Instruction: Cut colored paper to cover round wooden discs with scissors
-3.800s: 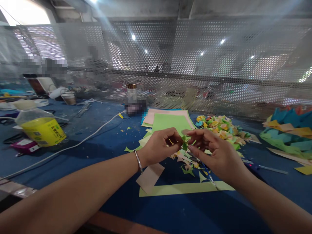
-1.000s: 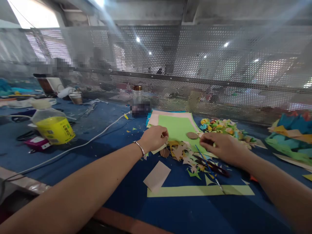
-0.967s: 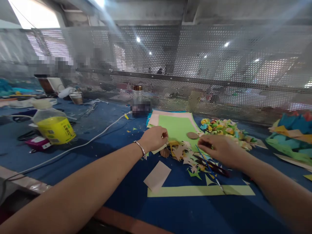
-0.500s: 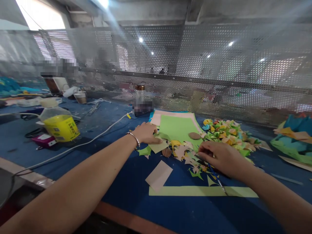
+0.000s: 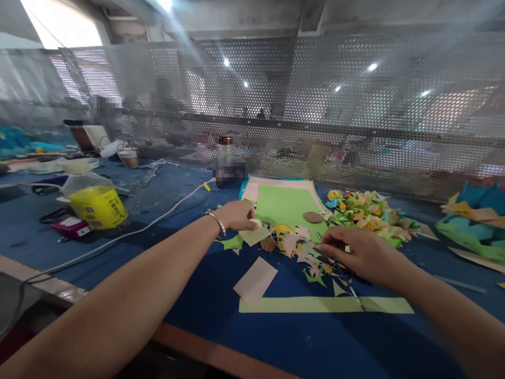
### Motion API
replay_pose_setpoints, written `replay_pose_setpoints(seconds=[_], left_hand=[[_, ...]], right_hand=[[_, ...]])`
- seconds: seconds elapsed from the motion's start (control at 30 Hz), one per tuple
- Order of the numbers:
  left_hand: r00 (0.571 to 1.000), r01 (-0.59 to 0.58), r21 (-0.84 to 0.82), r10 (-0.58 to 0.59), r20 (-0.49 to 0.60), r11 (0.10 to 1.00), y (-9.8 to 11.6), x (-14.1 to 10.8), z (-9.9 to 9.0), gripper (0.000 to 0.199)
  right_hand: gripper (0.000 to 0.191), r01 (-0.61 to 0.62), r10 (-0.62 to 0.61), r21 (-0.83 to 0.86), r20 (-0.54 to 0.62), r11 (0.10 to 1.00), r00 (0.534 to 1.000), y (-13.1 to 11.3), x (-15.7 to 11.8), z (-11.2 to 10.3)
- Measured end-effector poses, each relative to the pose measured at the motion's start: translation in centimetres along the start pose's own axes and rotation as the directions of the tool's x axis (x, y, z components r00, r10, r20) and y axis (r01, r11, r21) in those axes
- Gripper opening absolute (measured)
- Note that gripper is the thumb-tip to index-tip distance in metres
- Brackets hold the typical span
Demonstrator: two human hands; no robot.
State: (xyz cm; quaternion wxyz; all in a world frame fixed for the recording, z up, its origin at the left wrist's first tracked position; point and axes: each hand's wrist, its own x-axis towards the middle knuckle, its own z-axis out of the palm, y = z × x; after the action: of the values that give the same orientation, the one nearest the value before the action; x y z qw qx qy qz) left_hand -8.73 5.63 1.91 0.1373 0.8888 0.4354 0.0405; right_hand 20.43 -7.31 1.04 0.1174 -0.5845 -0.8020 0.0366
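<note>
Left hand (image 5: 236, 215) was at the upper edge of a pale-yellow paper square (image 5: 253, 236), just left of multicoloured, angular paper scraps (image 5: 292, 244); pinch unclear. Right hand (image 5: 355, 253) curled over dark metal scissors (image 5: 324, 257), handles hidden; couldn't tell whether clamped.

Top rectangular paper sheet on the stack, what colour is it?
Light green: the top rectangular paper sheet shows best in the head view.
</note>
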Motion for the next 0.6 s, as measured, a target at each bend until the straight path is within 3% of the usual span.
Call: replay_pose_setpoints(seconds=[0.2,0.27,0.43,0.53,0.6], left_hand=[[0.987,0.151,0.108,-0.155,0.029,0.983,1.1,-1.4,-1.8,0.053],[0.984,0.176,0.17,-0.176,-0.018,0.97,1.6,-1.9,-1.9,0.053],[0.964,0.113,0.24,-0.048,-0.262,0.964,2.9,-2.3,-1.2,0.027],[0.972,0.064,0.111,-0.037,-0.231,0.992,3.4,-2.0,-0.7,0.017],[0.985,0.02,0.063,-0.009,-0.17,0.998,3.7,-1.7,-0.2,0.022]], right_hand=[[0.032,-0.021,0.022,0.003,-0.019,1.0,1.0,0.3,-0.2,-0.3],[0.031,-0.018,0.018,0.008,-0.026,1.0,0.999,0.4,-0.2,-0.4],[0.026,-0.002,0.003,0.011,-0.05,1.0,0.999,0.8,-0.2,-0.9],[0.026,-0.025,0.024,-0.018,-0.025,1.0,0.999,0.7,-0.3,-1.2],[0.026,-0.031,0.031,-0.032,-0.012,0.999,0.999,0.5,-0.4,-1.3]])
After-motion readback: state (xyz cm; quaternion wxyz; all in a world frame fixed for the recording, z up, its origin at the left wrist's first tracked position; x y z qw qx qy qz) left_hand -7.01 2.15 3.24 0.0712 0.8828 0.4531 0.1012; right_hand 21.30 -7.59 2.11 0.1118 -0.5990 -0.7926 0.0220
